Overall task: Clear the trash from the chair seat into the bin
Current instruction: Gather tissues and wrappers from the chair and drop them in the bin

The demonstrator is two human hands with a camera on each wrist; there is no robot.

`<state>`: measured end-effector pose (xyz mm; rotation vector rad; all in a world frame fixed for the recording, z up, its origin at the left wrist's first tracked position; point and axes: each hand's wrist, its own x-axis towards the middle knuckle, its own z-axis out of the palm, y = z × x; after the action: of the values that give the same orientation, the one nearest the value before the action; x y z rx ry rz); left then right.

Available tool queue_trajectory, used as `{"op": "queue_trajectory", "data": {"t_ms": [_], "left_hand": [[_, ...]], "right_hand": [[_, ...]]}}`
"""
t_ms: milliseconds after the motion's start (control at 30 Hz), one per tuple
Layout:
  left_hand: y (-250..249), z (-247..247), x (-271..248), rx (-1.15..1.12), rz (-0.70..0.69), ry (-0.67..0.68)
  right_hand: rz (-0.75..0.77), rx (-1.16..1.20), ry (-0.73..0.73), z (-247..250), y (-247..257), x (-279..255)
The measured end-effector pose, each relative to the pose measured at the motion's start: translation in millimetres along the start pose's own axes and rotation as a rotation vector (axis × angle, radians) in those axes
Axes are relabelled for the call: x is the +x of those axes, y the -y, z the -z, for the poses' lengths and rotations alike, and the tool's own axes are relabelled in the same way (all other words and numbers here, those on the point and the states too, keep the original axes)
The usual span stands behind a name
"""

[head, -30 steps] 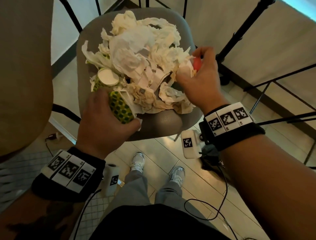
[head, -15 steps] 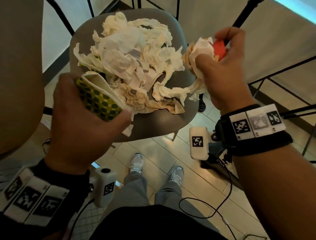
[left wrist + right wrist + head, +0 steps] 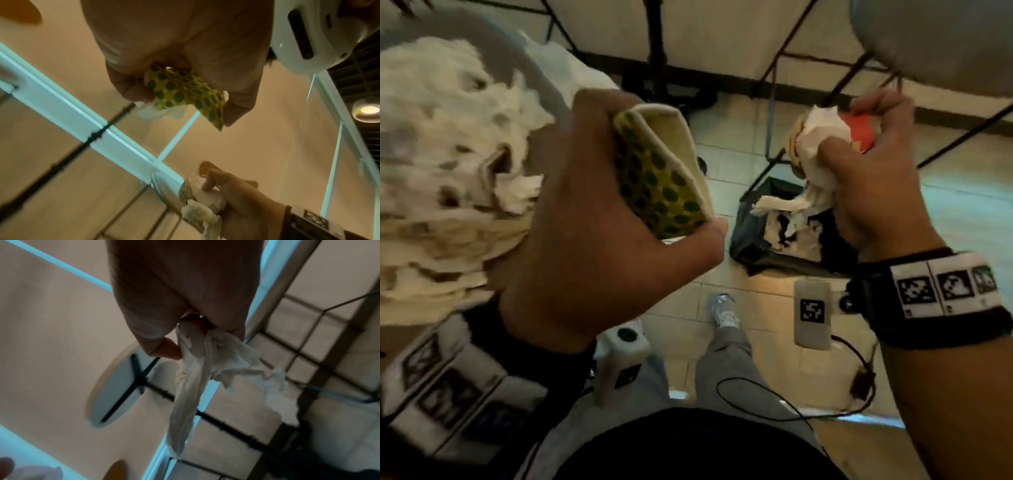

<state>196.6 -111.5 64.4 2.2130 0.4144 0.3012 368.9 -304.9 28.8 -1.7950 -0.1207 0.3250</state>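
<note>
My left hand [image 3: 599, 219] grips a squashed yellow paper cup with green dots [image 3: 661, 178], also in the left wrist view as the dotted cup [image 3: 185, 91], held in the air to the right of the chair seat. A heap of crumpled white tissues [image 3: 441, 164] still covers the grey chair seat [image 3: 541, 72] at the left. My right hand [image 3: 876, 171] holds a wad of white tissue [image 3: 815, 150] together with a red scrap [image 3: 859, 133]; tissue tails [image 3: 191, 386] hang from it. Below it on the floor stands the bin with a black bag [image 3: 763, 240], tissues inside.
Black metal chair and table legs [image 3: 654, 44] cross the tiled floor behind the bin. A round grey tabletop [image 3: 941, 37] is at the upper right. My shoes [image 3: 722, 308] and a black cable [image 3: 791, 411] are on the floor beneath the hands.
Both hands lifted their trash off the seat and swung right, away from the chair. The view turned right, bringing the bin under my right hand.
</note>
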Motion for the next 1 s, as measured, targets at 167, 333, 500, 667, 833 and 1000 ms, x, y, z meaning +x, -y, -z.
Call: {"op": "queue_trajectory", "data": {"t_ms": [167,333,500,667,833,1000], "left_hand": [[-17,-125,39,-0.054,-0.115,0.296],[7,-278,71,-0.008,0.008,0.647],[53,-402,99,0.055,0.272,0.852],[97,-477,124,0.099,0.416,0.864],[110,-501,134,0.119,0.376,0.977],[125,-483,133,0.175,0.474,1.034]], "right_hand": [[-0.281,0.06,-0.204,99,-107,19],[-0.582,0.142,-0.344,164,-232,48],[-0.862,0.214,-0.353,194,-343,93],[-0.977,0.224,-0.445,196,-415,135],[-1.064,0.404,-0.413,188,-441,154],[-1.165,0.529,-0.353,184,-438,139]]}}
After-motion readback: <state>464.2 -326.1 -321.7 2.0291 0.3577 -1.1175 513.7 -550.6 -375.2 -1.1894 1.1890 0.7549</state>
